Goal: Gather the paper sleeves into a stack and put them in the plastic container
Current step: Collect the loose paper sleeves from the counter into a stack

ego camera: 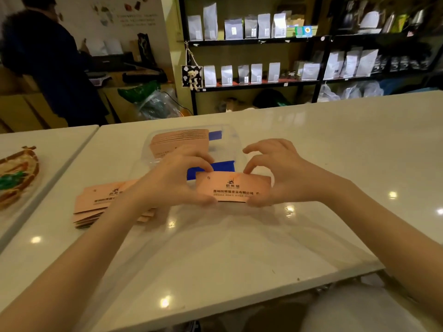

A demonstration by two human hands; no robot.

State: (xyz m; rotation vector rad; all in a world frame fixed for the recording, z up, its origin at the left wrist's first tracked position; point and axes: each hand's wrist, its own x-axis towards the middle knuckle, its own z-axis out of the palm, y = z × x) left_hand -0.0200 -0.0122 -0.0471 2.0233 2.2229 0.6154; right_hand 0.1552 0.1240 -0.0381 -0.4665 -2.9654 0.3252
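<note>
A small stack of pink paper sleeves (233, 186) with black print is held upright between both hands, just above the white table. My left hand (172, 180) grips its left end, my right hand (275, 173) grips its right end. Behind them stands a clear plastic container (236, 144) with blue clips, and a row of pink sleeves (179, 141) stands inside its left part. More loose pink sleeves (96, 203) lie fanned on the table to the left, partly hidden by my left forearm.
A woven basket tray (16, 176) sits on the neighbouring table at far left. A person in dark clothes (48, 63) stands at a counter in the back left. Shelves with white bags (251, 73) line the back wall.
</note>
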